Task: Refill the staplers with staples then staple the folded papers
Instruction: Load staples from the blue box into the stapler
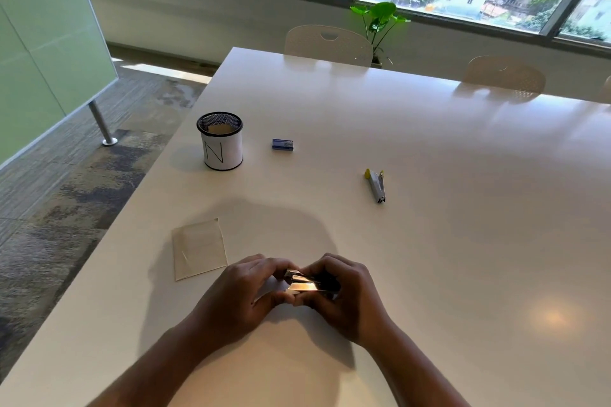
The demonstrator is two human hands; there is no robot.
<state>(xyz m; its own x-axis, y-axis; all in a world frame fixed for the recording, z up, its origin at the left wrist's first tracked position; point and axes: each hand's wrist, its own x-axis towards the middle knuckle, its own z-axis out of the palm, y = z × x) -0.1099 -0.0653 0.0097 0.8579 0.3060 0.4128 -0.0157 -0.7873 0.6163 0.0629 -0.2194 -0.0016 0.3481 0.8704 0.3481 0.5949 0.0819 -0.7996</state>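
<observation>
Both hands, left hand (246,296) and right hand (340,297), gripping black stapler (309,282) above table (429,241); folded paper (199,248) nearby left.

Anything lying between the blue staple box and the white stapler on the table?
No. In the head view, the stretch of white table between the blue staple box and the white stapler is bare.
</observation>
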